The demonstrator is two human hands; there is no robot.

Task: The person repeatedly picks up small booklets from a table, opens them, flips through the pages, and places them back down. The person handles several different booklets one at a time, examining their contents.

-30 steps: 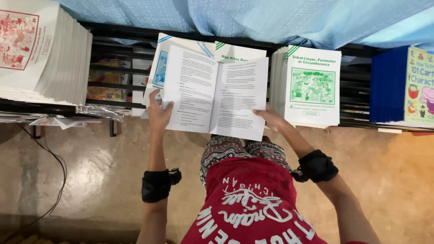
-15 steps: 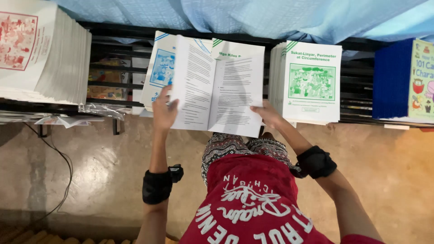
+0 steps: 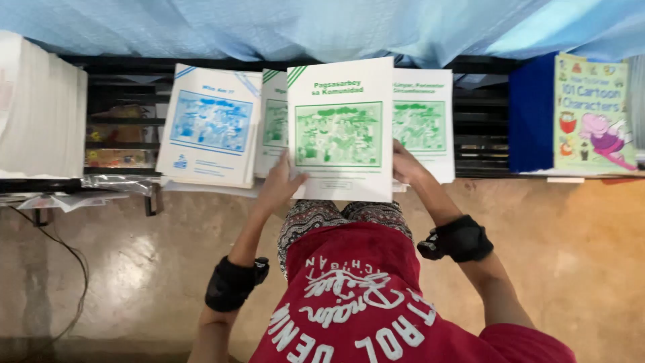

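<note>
Each grip is pinching a lower side edge, left hand (image 3: 282, 185) and right hand (image 3: 405, 165) closing on the thin green-and-white booklet (image 3: 340, 128) above the shelf (image 3: 480, 144) stacks; it looks light, floppy, easily creased.

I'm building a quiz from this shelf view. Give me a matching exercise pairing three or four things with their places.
Things:
1. green-and-white booklet
2. blue-and-white booklet
3. colourful cartoon book
4. tall white paper stack

Places:
A. far left of the shelf
B. held in the left hand and right hand
C. far right
D. just left of the held booklet

Pairs: 1-B, 2-D, 3-C, 4-A
</note>
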